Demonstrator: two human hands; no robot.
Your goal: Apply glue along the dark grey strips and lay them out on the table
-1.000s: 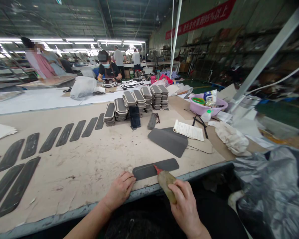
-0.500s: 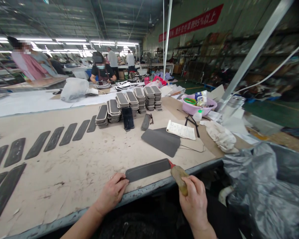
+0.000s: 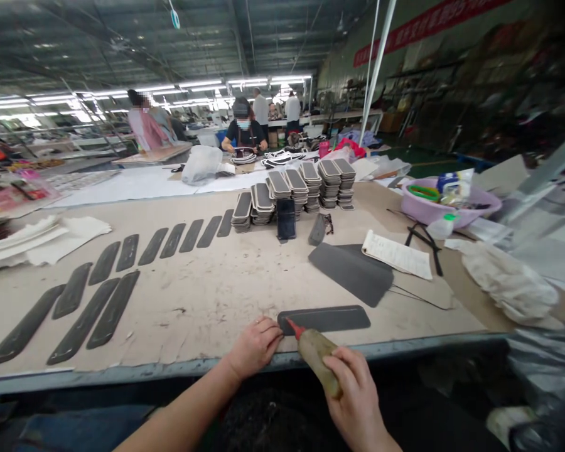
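A dark grey strip with rounded ends lies flat near the table's front edge. At its left end, the curled fingertips of my left hand hold the strip, pressed together. My right hand is wrapped round a yellowish squeeze bottle that looks like a glue bottle, tilted down to the left. Its red nozzle touches or hovers just over the strip's left part; I cannot tell which. To the left, several dark strips with shiny lines are laid out in slanted rows.
Stacks of light-edged dark pieces stand at the back, with a phone leaning before them. Grey sheets, a notepad and a purple basin lie to the right. A co-worker sits across the table.
The bottle's nozzle has moved from the strip's right end to its left end, close to my left hand. My view has turned left. My left hand stays at the strip's left end.
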